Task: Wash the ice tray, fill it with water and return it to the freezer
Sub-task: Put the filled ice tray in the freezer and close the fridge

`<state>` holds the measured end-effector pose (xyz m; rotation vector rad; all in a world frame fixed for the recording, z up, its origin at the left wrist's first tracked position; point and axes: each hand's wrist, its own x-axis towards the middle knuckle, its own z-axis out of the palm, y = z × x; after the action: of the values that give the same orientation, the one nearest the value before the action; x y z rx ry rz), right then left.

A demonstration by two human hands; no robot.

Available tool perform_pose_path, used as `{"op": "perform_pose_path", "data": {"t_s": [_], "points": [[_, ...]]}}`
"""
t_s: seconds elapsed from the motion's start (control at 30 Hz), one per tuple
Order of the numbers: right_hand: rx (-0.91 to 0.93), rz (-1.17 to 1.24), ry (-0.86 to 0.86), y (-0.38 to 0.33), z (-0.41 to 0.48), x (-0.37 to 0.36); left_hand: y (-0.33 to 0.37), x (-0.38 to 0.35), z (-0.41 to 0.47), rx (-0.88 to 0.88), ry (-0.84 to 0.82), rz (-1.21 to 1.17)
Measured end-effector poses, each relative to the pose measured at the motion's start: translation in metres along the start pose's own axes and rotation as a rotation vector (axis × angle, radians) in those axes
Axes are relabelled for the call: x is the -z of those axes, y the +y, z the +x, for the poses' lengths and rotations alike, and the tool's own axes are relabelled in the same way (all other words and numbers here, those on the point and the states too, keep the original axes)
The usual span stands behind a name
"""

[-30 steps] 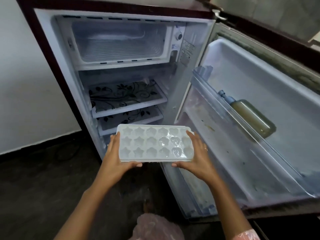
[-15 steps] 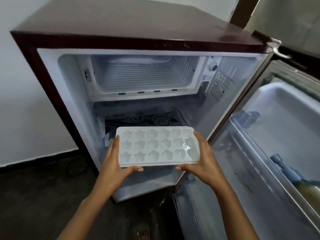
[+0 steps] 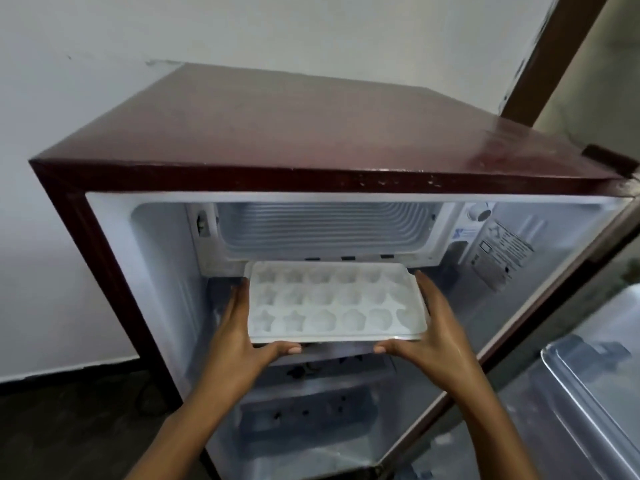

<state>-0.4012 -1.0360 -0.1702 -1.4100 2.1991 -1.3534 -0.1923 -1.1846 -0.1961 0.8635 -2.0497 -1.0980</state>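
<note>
a: l hand (image 3: 239, 337)?
b: grips left end of ice tray (image 3: 336, 299), thumb under near edge.
a: tray pos?
b: level, far edge at freezer (image 3: 325, 230) mouth. r hand (image 3: 433, 337) grips right end. fridge door (image 3: 588, 393) open.

Light: soft, diffuse, moderate, with no hard source in view. Wall (image 3: 242, 29): evenly pale grey. Refrigerator top (image 3: 311, 133): dull reddish sheen toward the right rear corner. Freezer compartment (image 3: 325, 230): cool bluish-white, ribs legible. Ice tray (image 3: 332, 303): bright, low contrast, moulds slightly soft. Lower shelves (image 3: 304, 410): dimmer, smeared. Floor (image 3: 69, 427): dark, near featureless. Right edge: open door (image 3: 588, 393) and brown frame (image 3: 550, 57) blurred, straight lines bowed by the wide-angle lens.
</note>
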Motion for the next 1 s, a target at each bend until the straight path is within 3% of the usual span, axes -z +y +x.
{"op": "perform_pose_path", "data": {"t_s": [0.27, 1.0], "points": [[0.007, 0.047, 0.018, -0.002, 0.05, 0.0, 0.004, 0.01, 0.044, 0.008, 0.041, 0.16], [-0.058, 0.128, -0.017, 0.029, 0.134, -0.016, 0.002, -0.003, 0.118, 0.039, 0.112, 0.13]]}}
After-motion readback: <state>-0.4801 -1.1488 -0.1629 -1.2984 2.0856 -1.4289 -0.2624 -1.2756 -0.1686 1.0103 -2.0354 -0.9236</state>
